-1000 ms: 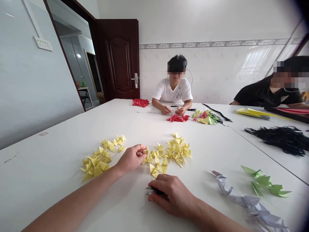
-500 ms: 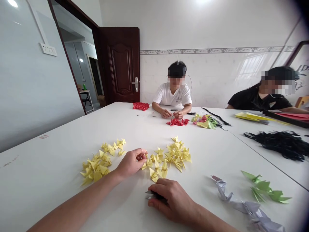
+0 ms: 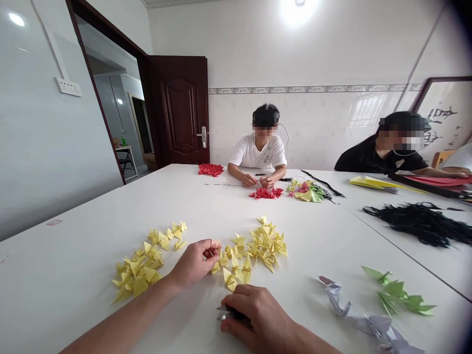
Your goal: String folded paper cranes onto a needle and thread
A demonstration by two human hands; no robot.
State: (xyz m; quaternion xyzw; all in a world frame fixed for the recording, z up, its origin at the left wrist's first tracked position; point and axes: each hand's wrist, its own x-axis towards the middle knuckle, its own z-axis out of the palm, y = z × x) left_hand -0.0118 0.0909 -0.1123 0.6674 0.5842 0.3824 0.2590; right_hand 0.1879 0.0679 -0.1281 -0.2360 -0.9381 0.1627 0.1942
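Note:
My left hand point(image 3: 195, 261) is closed, thumb and fingers pinched at a yellow paper crane whose tip shows by the fingertips; most of the crane is hidden. Right beside it lie several loose yellow paper cranes point(image 3: 236, 268), and a denser pile of yellow cranes point(image 3: 267, 244) sits behind them. Another yellow pile point(image 3: 138, 273) spreads left of my left forearm. My right hand point(image 3: 260, 314) rests low over the table, wrapped round a small black-handled tool point(image 3: 229, 312) with two metal blades pointing left. Its grip is mostly covered by the palm.
White table point(image 3: 184, 206). Grey-white folded paper point(image 3: 379, 329) and green cranes point(image 3: 398, 290) lie to the right, black cords point(image 3: 420, 223) beyond. Across sits a person point(image 3: 257, 150) handling red cranes point(image 3: 266, 193); another person point(image 3: 379, 155) is at the far right.
The camera view has tilted up and shifted slightly, so the table and piles sit lower and further left in the picture. Both hands keep nearly the same pose and place among the cranes.

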